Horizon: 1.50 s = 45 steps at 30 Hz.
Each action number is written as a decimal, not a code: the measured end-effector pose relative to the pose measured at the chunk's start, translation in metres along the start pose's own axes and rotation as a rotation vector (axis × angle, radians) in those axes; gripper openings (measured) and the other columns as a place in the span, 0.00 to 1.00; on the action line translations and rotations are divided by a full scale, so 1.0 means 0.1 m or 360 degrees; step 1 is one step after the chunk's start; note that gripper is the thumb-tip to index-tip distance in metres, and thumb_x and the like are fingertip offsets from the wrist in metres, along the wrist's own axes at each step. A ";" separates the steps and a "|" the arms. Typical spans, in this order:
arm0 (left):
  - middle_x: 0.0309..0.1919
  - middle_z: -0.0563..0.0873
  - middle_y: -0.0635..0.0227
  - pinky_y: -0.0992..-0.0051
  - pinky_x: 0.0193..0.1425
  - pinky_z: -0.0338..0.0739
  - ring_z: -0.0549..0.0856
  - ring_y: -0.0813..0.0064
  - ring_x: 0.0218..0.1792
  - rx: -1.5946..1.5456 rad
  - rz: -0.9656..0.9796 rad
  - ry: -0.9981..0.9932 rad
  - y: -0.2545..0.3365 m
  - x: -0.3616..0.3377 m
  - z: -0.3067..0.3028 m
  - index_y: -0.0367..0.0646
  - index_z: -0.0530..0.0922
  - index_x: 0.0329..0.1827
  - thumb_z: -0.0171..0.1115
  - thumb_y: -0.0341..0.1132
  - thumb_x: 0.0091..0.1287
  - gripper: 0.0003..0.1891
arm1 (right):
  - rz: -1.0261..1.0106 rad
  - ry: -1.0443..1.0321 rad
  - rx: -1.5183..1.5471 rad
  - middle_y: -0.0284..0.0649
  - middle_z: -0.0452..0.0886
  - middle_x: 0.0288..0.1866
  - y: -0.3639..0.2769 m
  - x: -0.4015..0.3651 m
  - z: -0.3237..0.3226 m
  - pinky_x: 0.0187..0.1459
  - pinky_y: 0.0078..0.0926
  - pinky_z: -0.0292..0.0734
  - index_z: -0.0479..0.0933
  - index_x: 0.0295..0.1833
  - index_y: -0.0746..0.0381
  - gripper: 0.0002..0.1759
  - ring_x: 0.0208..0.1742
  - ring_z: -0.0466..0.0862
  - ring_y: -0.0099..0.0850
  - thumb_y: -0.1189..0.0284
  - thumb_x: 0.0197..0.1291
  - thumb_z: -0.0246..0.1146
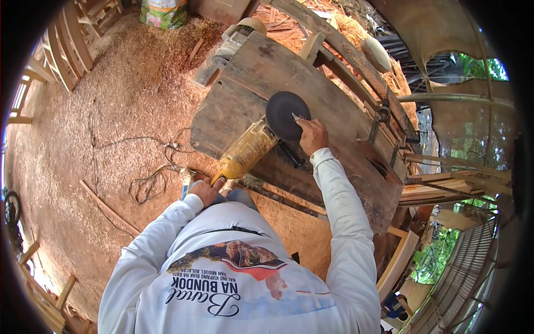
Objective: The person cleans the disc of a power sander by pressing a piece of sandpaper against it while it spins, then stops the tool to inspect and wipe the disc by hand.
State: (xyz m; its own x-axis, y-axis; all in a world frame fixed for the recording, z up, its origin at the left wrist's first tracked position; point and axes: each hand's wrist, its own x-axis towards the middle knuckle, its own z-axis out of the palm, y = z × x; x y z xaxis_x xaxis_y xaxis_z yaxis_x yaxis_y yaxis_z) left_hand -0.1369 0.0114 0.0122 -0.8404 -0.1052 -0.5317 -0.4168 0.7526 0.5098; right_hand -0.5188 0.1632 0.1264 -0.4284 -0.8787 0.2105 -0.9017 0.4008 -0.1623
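A yellow angle grinder [245, 149] lies across the wooden tabletop with its round black disc [282, 108] facing up. Its rear end is in the grip of my left hand [207, 190], close to my lap at the table's near edge. My right hand [313, 137] reaches over the disc, fingers pinched on a small pointed metal piece [296, 116] that overlaps the disc's face. Below the disc, the black side handle [291, 156] sticks out over the board.
The worn brown table [239, 83] stands before me, a second power tool [228, 50] by its far left corner. Thin cords [147, 181] and a wood strip [108, 207] lie on the shaving-covered floor. Chair frames [64, 47] stand far left; clamps and timber [445, 189] are right.
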 end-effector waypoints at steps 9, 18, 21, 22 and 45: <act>0.54 0.81 0.43 0.49 0.45 0.85 0.88 0.40 0.45 0.0074 0.0033 -0.0002 -0.04 0.03 0.06 0.63 0.65 0.78 0.44 0.42 0.80 0.24 | -0.0030 0.0015 -0.0004 0.40 0.91 0.49 -0.05 0.05 0.02 0.56 0.39 0.80 0.88 0.50 0.59 0.19 0.50 0.86 0.40 0.82 0.56 0.59; 0.57 0.80 0.43 0.50 0.47 0.85 0.88 0.40 0.47 0.0080 0.0013 -0.0033 0.00 0.02 0.01 0.64 0.65 0.77 0.43 0.44 0.81 0.22 | -0.0052 0.0056 0.0024 0.41 0.90 0.49 -0.14 0.12 0.01 0.54 0.40 0.81 0.87 0.49 0.60 0.22 0.49 0.87 0.42 0.87 0.49 0.60; 0.58 0.80 0.43 0.50 0.47 0.85 0.88 0.40 0.48 0.0069 0.0010 -0.0021 -0.02 0.04 0.05 0.64 0.66 0.76 0.42 0.45 0.82 0.21 | -0.0060 0.0063 0.0040 0.41 0.90 0.49 -0.14 0.13 0.02 0.54 0.40 0.81 0.87 0.49 0.60 0.21 0.48 0.87 0.42 0.86 0.50 0.60; 0.58 0.80 0.43 0.50 0.47 0.85 0.88 0.40 0.48 0.0063 0.0010 -0.0013 -0.03 0.04 0.06 0.64 0.66 0.76 0.42 0.46 0.82 0.21 | -0.0062 0.0063 0.0040 0.41 0.90 0.49 -0.15 0.14 0.02 0.54 0.40 0.81 0.87 0.49 0.60 0.21 0.48 0.87 0.42 0.86 0.50 0.60; 0.55 0.81 0.43 0.49 0.49 0.84 0.87 0.38 0.48 -0.0024 0.0020 0.0023 -0.02 0.02 0.04 0.65 0.67 0.74 0.40 0.49 0.83 0.20 | -0.0056 -0.0084 -0.0072 0.36 0.90 0.52 -0.19 0.13 -0.02 0.55 0.38 0.76 0.88 0.52 0.57 0.20 0.52 0.84 0.36 0.80 0.54 0.62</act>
State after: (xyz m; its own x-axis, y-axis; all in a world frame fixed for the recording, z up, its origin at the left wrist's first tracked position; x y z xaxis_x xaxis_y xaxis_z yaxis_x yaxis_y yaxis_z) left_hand -0.1364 0.0119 0.0073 -0.8504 -0.1055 -0.5154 -0.4113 0.7441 0.5264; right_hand -0.5070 0.1443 0.1339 -0.3941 -0.9043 0.1643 -0.9183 0.3799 -0.1117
